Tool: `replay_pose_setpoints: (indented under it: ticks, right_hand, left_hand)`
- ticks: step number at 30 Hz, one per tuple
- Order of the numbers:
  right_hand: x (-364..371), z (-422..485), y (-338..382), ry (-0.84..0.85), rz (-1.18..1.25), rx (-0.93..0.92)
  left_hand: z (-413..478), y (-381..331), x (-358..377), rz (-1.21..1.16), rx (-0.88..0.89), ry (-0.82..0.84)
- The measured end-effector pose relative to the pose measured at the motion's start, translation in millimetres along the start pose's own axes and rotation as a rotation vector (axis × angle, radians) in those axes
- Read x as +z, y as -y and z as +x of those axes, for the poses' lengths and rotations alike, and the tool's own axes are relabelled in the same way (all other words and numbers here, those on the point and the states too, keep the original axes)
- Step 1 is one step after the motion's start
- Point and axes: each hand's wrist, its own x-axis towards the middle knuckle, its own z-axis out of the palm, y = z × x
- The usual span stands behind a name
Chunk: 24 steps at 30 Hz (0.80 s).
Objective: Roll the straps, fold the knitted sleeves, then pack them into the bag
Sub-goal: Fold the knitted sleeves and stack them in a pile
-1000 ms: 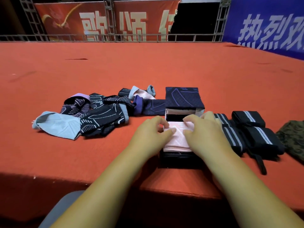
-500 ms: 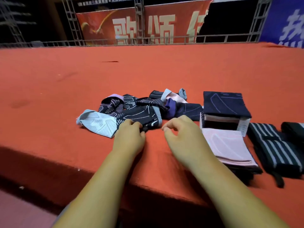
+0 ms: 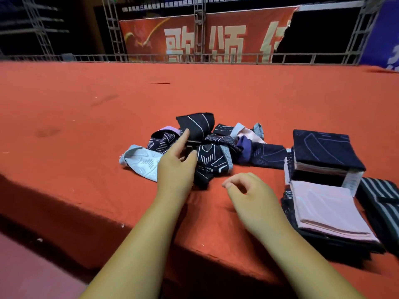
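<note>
Backdrop: dark hall with metal truss (image 3: 199, 29), a low rail, a red banner (image 3: 207, 35) with pale characters and a blue banner (image 3: 382, 33) at the far right
Surface: broad platform covered in orange-red cloth (image 3: 86, 108), its near edge dropping away at the lower left
Bag: dark box-shaped bag (image 3: 323, 160) stands open at the right, its patterned flap raised over a stack of folded layers; a white tag shows on its right side
Folded stack: pink folded sleeve (image 3: 328, 210) lies flat on top of darker folded pieces, just in front of the bag and near the platform edge
Straps: black straps with pale stripes (image 3: 382, 199) lie at the far right, just beside the folded stack, partly cut off by the frame
Loose pile: unfolded knitted sleeves (image 3: 216, 147) heaped left of the bag, dark with white line patterns, with purple and pink cuffs; a pale blue sleeve (image 3: 142, 164) lies at the pile's left end
Left hand: left hand (image 3: 177, 169) pinches a dark sleeve (image 3: 196, 126) between index finger and thumb, and its free end stands up above the pile
Right hand: right hand (image 3: 252, 195) hovers over the cloth in front of the pile, fingers loosely curled, holding nothing, touching no sleeve
</note>
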Motion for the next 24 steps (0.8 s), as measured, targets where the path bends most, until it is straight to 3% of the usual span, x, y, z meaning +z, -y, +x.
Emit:
replay_pose_setpoints:
  ticks: [3, 8, 18, 24]
  right_hand:
    - [-6, 2, 6, -0.067, 0.135, 0.048]
    - [-29, 5, 22, -0.146, 0.41, 0.053]
    - [-48, 13, 24, -0.033, 0.913, 0.187]
    - [-54, 14, 27, 0.143, 1.123, 0.318]
  left_hand:
    - [-4, -18, -1, -0.372, -0.026, 0.017]
    - [-6, -27, 2, -0.693, -0.102, 0.17]
    - [-29, -48, 14, -0.81, -0.19, 0.396]
    - [-32, -48, 14, -0.759, -0.152, 0.452]
